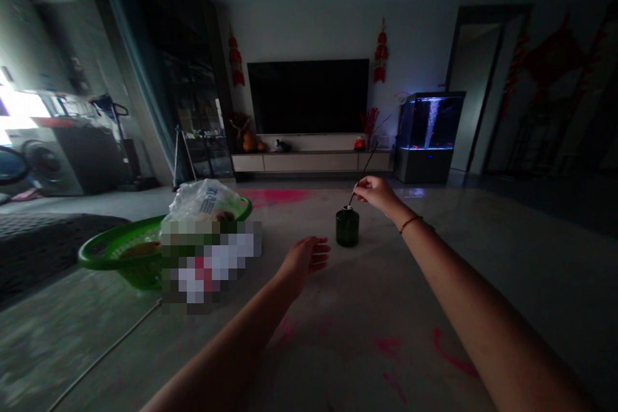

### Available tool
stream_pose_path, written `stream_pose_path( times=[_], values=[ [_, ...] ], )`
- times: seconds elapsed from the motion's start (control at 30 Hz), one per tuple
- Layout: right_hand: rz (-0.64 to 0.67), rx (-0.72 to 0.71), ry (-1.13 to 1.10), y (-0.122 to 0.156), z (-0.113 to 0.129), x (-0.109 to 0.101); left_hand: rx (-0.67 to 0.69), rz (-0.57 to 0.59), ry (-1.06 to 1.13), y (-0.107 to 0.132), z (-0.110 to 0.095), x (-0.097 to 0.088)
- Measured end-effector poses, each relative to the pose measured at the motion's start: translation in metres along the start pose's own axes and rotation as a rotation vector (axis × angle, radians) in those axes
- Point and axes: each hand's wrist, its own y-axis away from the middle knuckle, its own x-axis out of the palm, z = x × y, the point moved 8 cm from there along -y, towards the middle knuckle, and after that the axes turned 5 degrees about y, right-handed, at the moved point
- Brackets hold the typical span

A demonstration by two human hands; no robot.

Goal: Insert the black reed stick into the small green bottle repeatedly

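A small dark green bottle (347,227) stands upright on the pale table (367,322). My right hand (375,193) hovers just above and right of it, pinching a thin dark stick (363,171) whose lower end sits at the bottle's neck. A thin red band circles that wrist. My left hand (305,259) floats low over the table to the left of the bottle, fingers loosely apart, holding nothing.
A green plastic basket (120,251) with a plastic bag (203,201) and a blurred-out item sits at the table's left. Red marks stain the tabletop near me. Beyond are a TV (308,95), a low cabinet and a lit fish tank (429,122).
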Motion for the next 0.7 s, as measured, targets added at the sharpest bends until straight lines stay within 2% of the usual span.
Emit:
stream_pose_path(
  times=[0.27, 0.57, 0.7],
  values=[
    [0.089, -0.035, 0.264, -0.006, -0.016, 0.015, 0.001, -0.003, 0.009, 0.003, -0.002, 0.001],
    [0.144, -0.068, 0.331, -0.005, -0.018, 0.018, 0.007, 0.008, 0.011, -0.001, 0.0, 0.0],
    [0.132, -0.064, 0.278, -0.004, -0.015, 0.015, 0.008, 0.006, 0.007, -0.002, 0.001, -0.001]
  ],
)
